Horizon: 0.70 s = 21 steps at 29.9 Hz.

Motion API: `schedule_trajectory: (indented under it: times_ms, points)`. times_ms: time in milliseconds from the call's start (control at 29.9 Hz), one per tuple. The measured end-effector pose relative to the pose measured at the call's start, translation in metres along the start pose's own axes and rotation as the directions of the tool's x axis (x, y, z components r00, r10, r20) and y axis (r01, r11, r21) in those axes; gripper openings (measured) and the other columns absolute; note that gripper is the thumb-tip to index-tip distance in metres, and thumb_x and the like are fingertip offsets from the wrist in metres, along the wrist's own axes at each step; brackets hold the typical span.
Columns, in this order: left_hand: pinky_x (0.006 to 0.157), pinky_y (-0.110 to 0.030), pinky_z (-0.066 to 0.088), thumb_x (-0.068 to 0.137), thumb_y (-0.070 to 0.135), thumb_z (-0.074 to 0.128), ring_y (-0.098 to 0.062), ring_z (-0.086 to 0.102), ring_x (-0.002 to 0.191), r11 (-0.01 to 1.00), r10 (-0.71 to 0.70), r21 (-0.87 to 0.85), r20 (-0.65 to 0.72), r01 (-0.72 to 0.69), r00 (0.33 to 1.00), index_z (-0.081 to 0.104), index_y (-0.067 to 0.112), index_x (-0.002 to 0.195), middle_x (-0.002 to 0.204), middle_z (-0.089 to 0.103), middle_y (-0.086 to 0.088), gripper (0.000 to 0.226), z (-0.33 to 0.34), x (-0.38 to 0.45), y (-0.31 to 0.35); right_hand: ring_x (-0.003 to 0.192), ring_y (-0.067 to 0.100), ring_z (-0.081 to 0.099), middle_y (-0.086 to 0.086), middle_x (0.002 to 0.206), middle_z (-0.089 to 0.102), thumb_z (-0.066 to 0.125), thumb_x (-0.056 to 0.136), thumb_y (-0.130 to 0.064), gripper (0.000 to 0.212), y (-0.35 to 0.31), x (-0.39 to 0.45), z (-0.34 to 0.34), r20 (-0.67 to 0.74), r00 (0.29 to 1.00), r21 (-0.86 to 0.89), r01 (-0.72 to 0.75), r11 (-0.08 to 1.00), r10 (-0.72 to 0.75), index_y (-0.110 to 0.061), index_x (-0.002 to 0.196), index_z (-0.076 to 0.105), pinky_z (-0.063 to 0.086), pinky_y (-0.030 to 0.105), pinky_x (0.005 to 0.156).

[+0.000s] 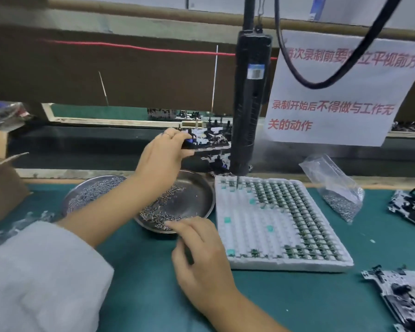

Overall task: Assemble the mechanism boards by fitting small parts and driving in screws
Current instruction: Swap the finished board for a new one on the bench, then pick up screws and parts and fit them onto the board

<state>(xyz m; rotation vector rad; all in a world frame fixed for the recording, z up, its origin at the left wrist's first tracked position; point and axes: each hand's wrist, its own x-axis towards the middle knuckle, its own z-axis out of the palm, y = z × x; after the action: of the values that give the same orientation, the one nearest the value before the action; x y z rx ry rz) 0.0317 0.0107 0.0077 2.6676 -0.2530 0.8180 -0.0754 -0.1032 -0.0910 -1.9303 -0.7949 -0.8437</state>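
Right hand (197, 250) at steel dish (201, 200) rim, fingers pinching among screws (158, 212). Left hand (163, 154) gripping mechanism board (209, 140) past tabletop (153, 271) edge.

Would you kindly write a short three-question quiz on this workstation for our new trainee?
1. True or false: the right hand is picking at screws in the nearer metal dish.
2. What does the left hand grip? A) mechanism board B) screw bag C) foam tray
3. Fill in: the hanging electric screwdriver has its tip over the ____ tray.

Key: 1 true; 2 A; 3 foam.
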Motion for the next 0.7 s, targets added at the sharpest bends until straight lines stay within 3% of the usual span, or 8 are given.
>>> schedule_trajectory:
  times_ms: [134, 234, 301, 367, 434, 568, 634, 701]
  points:
    - [0.078, -0.042, 0.048, 0.088, 0.015, 0.064, -0.036, 0.061, 0.094, 0.999, 0.035, 0.001, -0.144, -0.036, 0.989, 0.062, 0.006, 0.116, 0.113, 0.062, -0.012, 0.03, -0.056, -0.066, -0.032, 0.104, 0.012, 0.053, 0.003, 0.107, 0.057, 0.047, 0.089, -0.01, 0.031, -0.006, 0.0, -0.007, -0.128, 0.984, 0.099, -0.109, 0.989, 0.122, -0.014, 0.117, 0.058, 0.042, 0.022, 0.093]
    - [0.07, -0.038, 0.049, 0.089, 0.022, 0.061, -0.031, 0.062, 0.085, 0.995, 0.101, 0.032, -0.104, -0.098, 0.989, 0.064, 0.005, 0.11, 0.105, 0.063, -0.008, 0.027, -0.084, -0.124, -0.043, 0.107, 0.003, 0.047, -0.002, 0.105, 0.049, 0.046, 0.089, -0.009, 0.028, -0.013, 0.0, -0.013, -0.278, 0.954, 0.134, -0.075, 0.988, 0.11, -0.017, 0.115, 0.051, 0.035, 0.015, 0.094]
    - [0.074, -0.035, 0.05, 0.091, 0.03, 0.05, -0.025, 0.063, 0.087, 0.988, 0.142, 0.066, -0.036, -0.139, 0.989, 0.065, 0.005, 0.108, 0.105, 0.064, -0.006, 0.034, -0.094, -0.159, -0.048, 0.106, 0.005, 0.047, -0.004, 0.105, 0.046, 0.046, 0.088, -0.009, 0.027, -0.017, -0.004, -0.018, -0.302, 0.953, 0.118, 0.0, 0.993, 0.036, -0.016, 0.114, 0.051, 0.035, 0.017, 0.094]
    - [0.076, -0.027, 0.048, 0.093, 0.031, 0.042, -0.02, 0.062, 0.09, 0.973, 0.202, 0.105, 0.033, -0.204, 0.979, 0.067, 0.006, 0.107, 0.103, 0.064, -0.004, 0.038, -0.095, -0.19, -0.05, 0.102, 0.013, 0.05, -0.001, 0.106, 0.048, 0.047, 0.092, -0.016, 0.021, -0.021, -0.009, -0.022, -0.196, 0.979, 0.096, 0.082, 0.992, -0.062, -0.015, 0.113, 0.052, 0.04, 0.025, 0.091]
    - [0.071, -0.024, 0.047, 0.09, 0.027, 0.045, -0.017, 0.063, 0.088, 0.961, 0.245, 0.109, 0.105, -0.256, 0.964, 0.07, 0.007, 0.103, 0.099, 0.066, -0.003, 0.035, -0.091, -0.212, -0.053, 0.097, 0.02, 0.053, 0.003, 0.106, 0.052, 0.048, 0.095, -0.026, 0.023, -0.026, -0.012, -0.023, 0.041, 0.977, 0.039, 0.209, 0.977, -0.211, -0.013, 0.113, 0.055, 0.043, 0.032, 0.086]
    - [0.067, -0.025, 0.053, 0.088, 0.033, 0.047, -0.017, 0.068, 0.082, 0.953, 0.264, 0.095, 0.2, -0.287, 0.943, 0.072, 0.009, 0.103, 0.097, 0.069, 0.0, 0.038, -0.082, -0.23, -0.062, 0.096, 0.024, 0.058, 0.006, 0.107, 0.063, 0.058, 0.091, -0.038, 0.036, -0.031, -0.014, -0.014, 0.533, 0.781, -0.095, 0.438, 0.894, -0.326, -0.011, 0.115, 0.065, 0.047, 0.036, 0.083]
    - [0.078, -0.026, 0.052, 0.09, 0.041, 0.049, -0.015, 0.066, 0.089, 0.959, 0.262, 0.06, 0.189, -0.278, 0.946, 0.07, 0.011, 0.111, 0.103, 0.069, 0.002, 0.042, -0.081, -0.232, -0.069, 0.096, 0.024, 0.059, 0.004, 0.107, 0.064, 0.057, 0.091, -0.034, 0.032, -0.031, -0.015, -0.012, 0.601, 0.742, -0.126, 0.454, 0.882, -0.296, -0.013, 0.113, 0.066, 0.049, 0.035, 0.082]
    - [0.087, -0.027, 0.046, 0.088, 0.051, 0.052, -0.012, 0.061, 0.097, 0.976, 0.21, 0.033, 0.13, -0.216, 0.969, 0.068, 0.015, 0.115, 0.109, 0.067, 0.004, 0.048, -0.083, -0.23, -0.077, 0.097, 0.026, 0.061, 0.004, 0.107, 0.065, 0.057, 0.091, -0.029, 0.029, -0.031, -0.015, -0.012, 0.597, 0.76, -0.128, 0.406, 0.905, -0.256, -0.012, 0.112, 0.067, 0.05, 0.036, 0.081]
